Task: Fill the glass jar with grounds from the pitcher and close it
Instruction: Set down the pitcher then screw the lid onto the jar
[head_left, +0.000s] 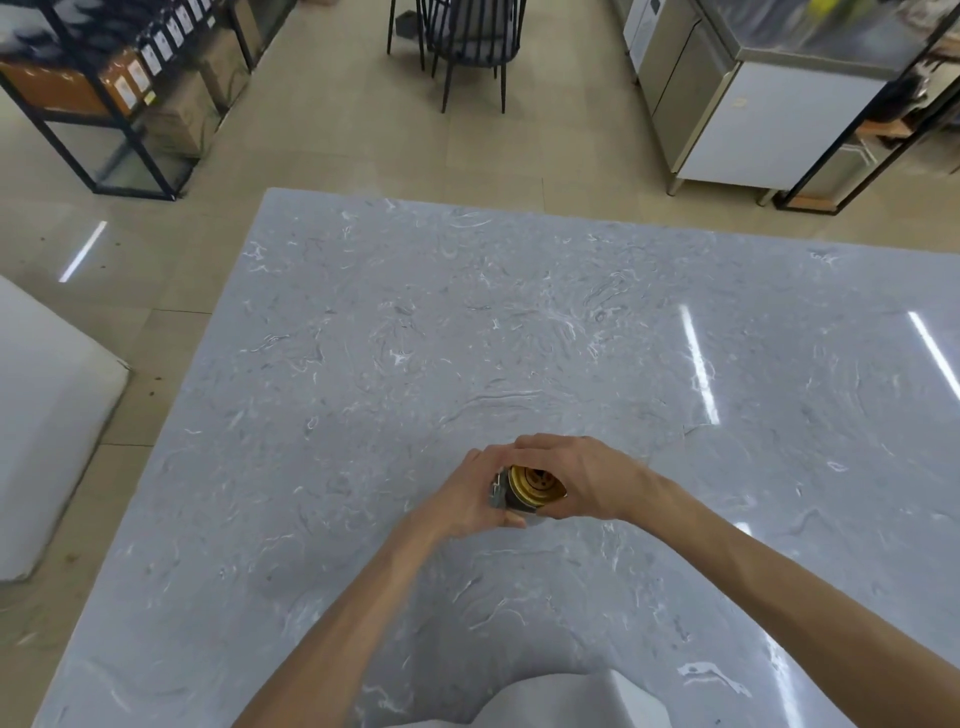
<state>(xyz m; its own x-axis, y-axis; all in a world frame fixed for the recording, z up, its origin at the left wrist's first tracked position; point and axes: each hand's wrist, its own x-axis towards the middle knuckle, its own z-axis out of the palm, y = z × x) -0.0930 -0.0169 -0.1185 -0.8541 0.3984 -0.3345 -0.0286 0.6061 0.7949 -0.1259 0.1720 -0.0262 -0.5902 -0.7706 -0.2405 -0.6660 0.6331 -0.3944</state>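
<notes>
A small glass jar (506, 498) with a gold lid (532, 483) stands on the grey marble table (467, 338), near the front middle. My left hand (467, 499) wraps the jar's left side, where a metal clasp shows. My right hand (582, 480) curls over the gold lid from the right, fingers on its rim. Dark contents show through the glass below the lid. Most of the jar is hidden by both hands. No pitcher is in view.
A white object (587, 701) sits at the table's near edge below my arms. Beyond the table are black chairs (467, 47), a shelf rack (119, 93) at the far left and a steel cabinet (737, 104) at the far right.
</notes>
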